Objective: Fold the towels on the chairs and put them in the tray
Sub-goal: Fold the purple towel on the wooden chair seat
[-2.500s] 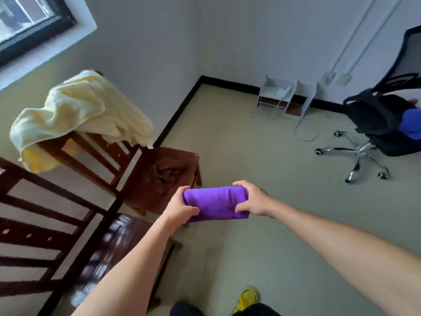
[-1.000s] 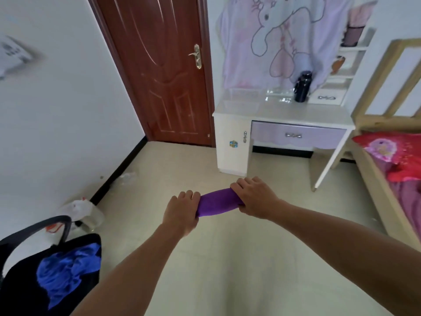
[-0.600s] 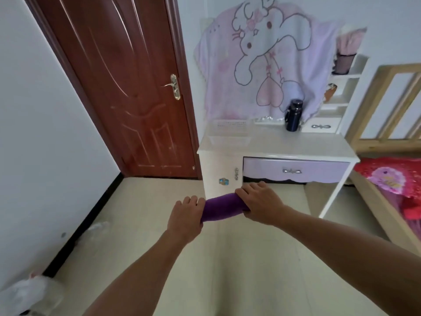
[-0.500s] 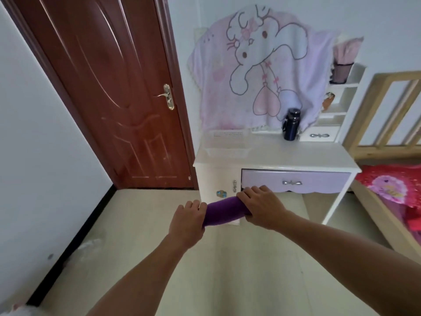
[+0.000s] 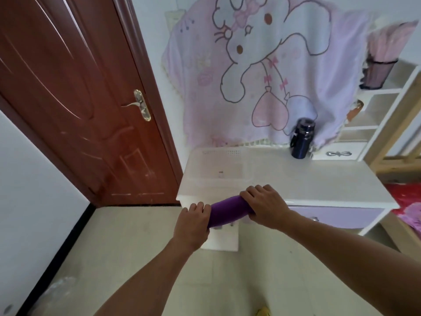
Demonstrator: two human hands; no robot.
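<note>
While I watch through the head camera, both hands are clamped on the towel (image 5: 225, 212), a purple roll held level in the air. My left hand (image 5: 193, 221) wraps its left end with the fingers curled over the top; my right hand (image 5: 265, 205) closes over the right end, knuckles up. The roll hangs at the table's (image 5: 319, 183) near edge, over its front left corner, and touches nothing but the hands.

The tray (image 5: 218, 168), pale and translucent, sits on the table's left part, just beyond the towel, and I see nothing in it. To its right the tabletop is bare as far as the dark bottle (image 5: 302, 144) at the back edge, near the shelf (image 5: 369, 110). A pink blanket (image 5: 262, 71) hangs on the wall behind.

Left of the table the brown door (image 5: 75, 99) is shut. The floor (image 5: 141, 247) under my arms is open, with a blurred clear bag (image 5: 54, 290) by the left wall. A red bed (image 5: 407, 201) edges in at right.
</note>
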